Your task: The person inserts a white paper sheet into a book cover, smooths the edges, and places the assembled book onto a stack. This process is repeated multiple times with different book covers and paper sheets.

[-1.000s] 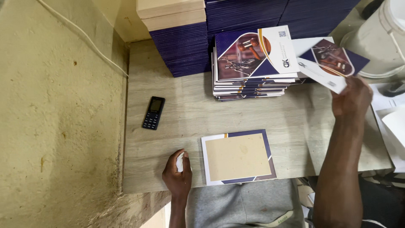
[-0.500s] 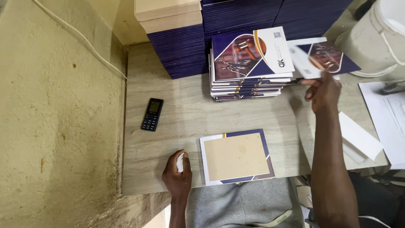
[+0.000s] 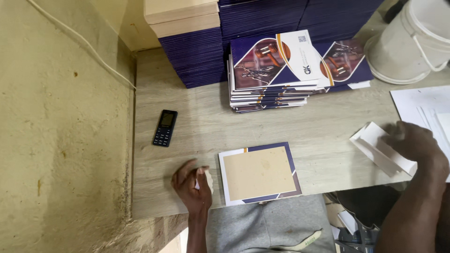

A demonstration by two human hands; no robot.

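My left hand (image 3: 191, 183) rests on the wooden table (image 3: 197, 126) at its near edge, fingers curled around a small white object (image 3: 207, 180). Just right of it lies a printed cover (image 3: 260, 173) face down, a tan board glued on its blue and white back. My right hand (image 3: 412, 143) is at the right, pressed on a stack of white folded paper strips (image 3: 382, 147). Whether it grips a strip is unclear. A pile of printed blue covers (image 3: 272, 70) stands at the table's middle back.
A small black phone (image 3: 165, 127) lies on the table's left part. Tall stacks of dark blue covers (image 3: 197, 56) and tan boards (image 3: 180, 16) line the back. A white bucket (image 3: 415, 40) stands at back right, white sheets (image 3: 422, 105) at right. A rough wall (image 3: 61, 140) bounds the left.
My right hand came down from the pile of covers at the back to the white strips at the right. The left hand stayed by the face-down cover.
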